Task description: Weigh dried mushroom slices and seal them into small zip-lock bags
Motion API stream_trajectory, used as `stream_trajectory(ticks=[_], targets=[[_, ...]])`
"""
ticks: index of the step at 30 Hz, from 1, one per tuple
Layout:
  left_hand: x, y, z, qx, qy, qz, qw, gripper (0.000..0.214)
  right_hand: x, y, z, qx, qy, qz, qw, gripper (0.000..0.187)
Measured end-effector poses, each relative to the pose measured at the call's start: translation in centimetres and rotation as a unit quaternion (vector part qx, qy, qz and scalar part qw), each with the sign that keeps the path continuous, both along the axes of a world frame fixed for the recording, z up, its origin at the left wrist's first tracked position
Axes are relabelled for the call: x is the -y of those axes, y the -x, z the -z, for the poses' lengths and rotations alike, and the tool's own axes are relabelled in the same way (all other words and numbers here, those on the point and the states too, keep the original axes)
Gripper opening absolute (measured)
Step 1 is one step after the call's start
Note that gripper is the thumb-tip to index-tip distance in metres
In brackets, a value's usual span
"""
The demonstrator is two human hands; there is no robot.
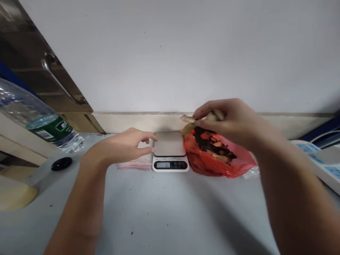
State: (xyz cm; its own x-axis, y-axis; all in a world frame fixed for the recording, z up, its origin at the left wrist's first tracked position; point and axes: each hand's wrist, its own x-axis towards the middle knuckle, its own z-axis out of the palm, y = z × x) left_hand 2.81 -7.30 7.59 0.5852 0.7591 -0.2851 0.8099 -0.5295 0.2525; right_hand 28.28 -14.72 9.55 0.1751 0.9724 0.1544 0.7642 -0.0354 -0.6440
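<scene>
A small kitchen scale (170,144) with a metal plate lies on the table, and its display (163,165) appears to read 0.0. At the scale's left edge is my left hand (126,145), its thumb and forefinger spread apart with nothing between them. My right hand (235,118) is closed around pale dried slices (188,119), just above an opened red plastic bag (204,161). Inside the bag are brown and dark dried pieces (219,150), partly hidden by my right hand. What exact kind of dried stuff this is, I cannot tell.
A stack of pink-and-white thin bags or sheets (136,164) lies left of the scale. Further left are a round black object (61,163) and a large water bottle (50,124) leaning into view. A white device with blue keys (310,152) sits at right. A wall (170,63) rises behind.
</scene>
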Motion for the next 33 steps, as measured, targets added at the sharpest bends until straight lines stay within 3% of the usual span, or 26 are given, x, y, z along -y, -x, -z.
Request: stream_trajectory(ticks=[4, 8, 15, 23, 29, 33], targets=[[-0.6, 0.7, 0.0, -0.061, 0.021, -0.039, 0.997, 0.059, -2.9, 3.6, 2.7, -0.119, 0.089, -0.068, 0.987, 0.010], [-0.8, 0.6, 0.5, -0.081, 0.037, -0.038, 0.995, 0.056, -5.1, 5.5, 4.9, -0.046, 0.145, -0.065, 0.986, 0.017], [-1.4, 0.9, 1.4, -0.066, 0.045, -0.042, 0.996, 0.057, -6.1, 5.2, 6.7, 0.011, 0.132, -0.077, 0.988, 0.021], [-1.1, 1.2, 0.8, -0.067, 0.025, -0.043, 0.997, 0.058, -5.6, 4.5, 5.3, 0.028, 0.049, -0.040, 0.998, 0.022], [-1.2, 1.4, 0.0, -0.077, 0.051, -0.061, 0.994, 0.058, -4.3, 4.0, 3.8, 0.079, 0.103, -0.046, 0.990, 0.012], [-1.1, 1.4, -0.3, -0.096, 0.048, -0.076, 0.991, 0.058, -3.8, 3.9, 3.4, 0.080, 0.145, -0.080, 0.983, 0.017]])
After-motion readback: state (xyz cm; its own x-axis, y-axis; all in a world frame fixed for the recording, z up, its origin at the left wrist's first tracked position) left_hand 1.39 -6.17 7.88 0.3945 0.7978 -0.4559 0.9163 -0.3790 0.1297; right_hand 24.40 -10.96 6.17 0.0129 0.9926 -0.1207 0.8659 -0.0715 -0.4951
